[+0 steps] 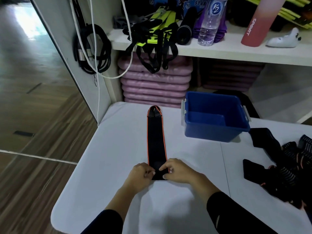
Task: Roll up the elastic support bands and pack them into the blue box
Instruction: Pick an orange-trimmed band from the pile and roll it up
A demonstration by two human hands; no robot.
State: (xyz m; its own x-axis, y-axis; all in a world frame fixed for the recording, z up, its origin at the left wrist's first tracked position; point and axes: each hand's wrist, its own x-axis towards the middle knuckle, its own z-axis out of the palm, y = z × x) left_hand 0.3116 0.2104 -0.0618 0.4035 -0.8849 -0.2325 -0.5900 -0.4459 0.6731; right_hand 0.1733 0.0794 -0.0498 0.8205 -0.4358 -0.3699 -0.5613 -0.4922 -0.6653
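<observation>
I observe one elastic band [156, 137] laid flat and straight at centre frame on the white counter [104, 166]. My left hand [140, 174] and right hand [177, 171] both pinch its near end, close together. The blue box [214, 132] stands open, right of centre; the remaining bands [287, 168] lie heaped at right. Risk: uneven finger pressure could skew the roll, leaving it loose and liable to unwind.

"Where does the one camera sit?"

"On the person's head. It is wide-angle and faces forward and down over the table [118, 141]."

"How near?"

"Close. The left hand [141, 174] and right hand [179, 171] sit low in the centre, and the shelf [202, 51] crosses the top."
</observation>
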